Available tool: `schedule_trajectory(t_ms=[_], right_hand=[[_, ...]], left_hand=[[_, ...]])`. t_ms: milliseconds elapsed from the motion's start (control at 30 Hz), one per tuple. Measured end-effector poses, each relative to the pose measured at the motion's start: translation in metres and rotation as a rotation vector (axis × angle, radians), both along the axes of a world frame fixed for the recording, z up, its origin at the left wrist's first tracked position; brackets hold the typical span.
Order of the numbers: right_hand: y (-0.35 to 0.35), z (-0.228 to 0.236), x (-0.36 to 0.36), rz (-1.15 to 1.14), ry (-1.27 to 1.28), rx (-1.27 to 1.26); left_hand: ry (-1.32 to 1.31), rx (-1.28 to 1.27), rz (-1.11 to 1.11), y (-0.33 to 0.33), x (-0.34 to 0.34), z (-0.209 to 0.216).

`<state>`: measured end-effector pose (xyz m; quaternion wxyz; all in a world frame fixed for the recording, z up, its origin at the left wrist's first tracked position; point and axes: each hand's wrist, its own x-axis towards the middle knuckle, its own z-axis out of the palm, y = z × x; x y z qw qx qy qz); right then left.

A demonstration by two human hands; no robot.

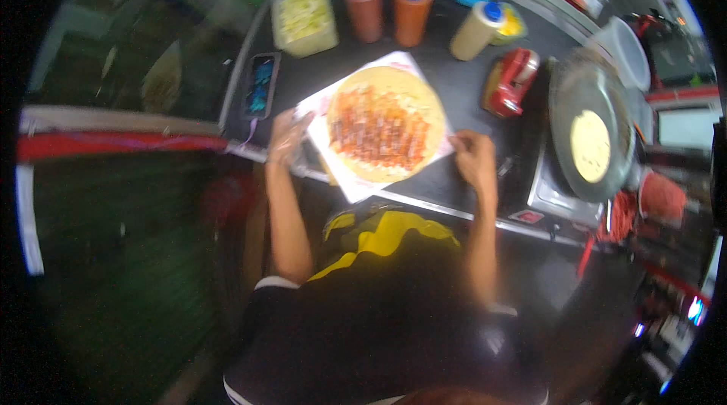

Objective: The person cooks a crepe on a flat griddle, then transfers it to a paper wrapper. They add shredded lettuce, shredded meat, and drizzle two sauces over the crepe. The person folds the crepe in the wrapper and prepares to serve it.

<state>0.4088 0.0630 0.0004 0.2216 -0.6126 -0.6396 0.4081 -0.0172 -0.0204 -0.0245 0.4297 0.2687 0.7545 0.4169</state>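
A round flatbread [429,92], topped with orange-red sauce and dark and pale streaks, lies on a sheet of white paper [351,181] on the dark counter. At the paper's left edge is my left hand [287,137], in a clear plastic glove; its fingers are closed at the corner, somewhat blurred. My bare right hand [475,158] pinches the paper's right corner beside the flatbread. Neither hand touches the topping.
Behind stand a tub of chopped greens [305,17], a red sauce bottle [365,12], an orange one [413,14] and a pale one [477,31]. A phone [262,85] lies left. Rightward are a red stapler-like object [512,82] and a round pan [564,113] holding another flatbread [590,146].
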Motion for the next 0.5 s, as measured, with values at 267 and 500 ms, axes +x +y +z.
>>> schedule_trajectory(t_ms=[267,500], right_hand=[[-0.020,0.013,-0.002,-0.077,-0.196,0.095],[-0.016,0.022,0.003,-0.132,-0.201,0.066]], left_hand=[[-0.135,0.061,0.083,-0.005,-0.030,-0.034],[0.579,0.158,-0.066,0.024,0.004,-0.005]])
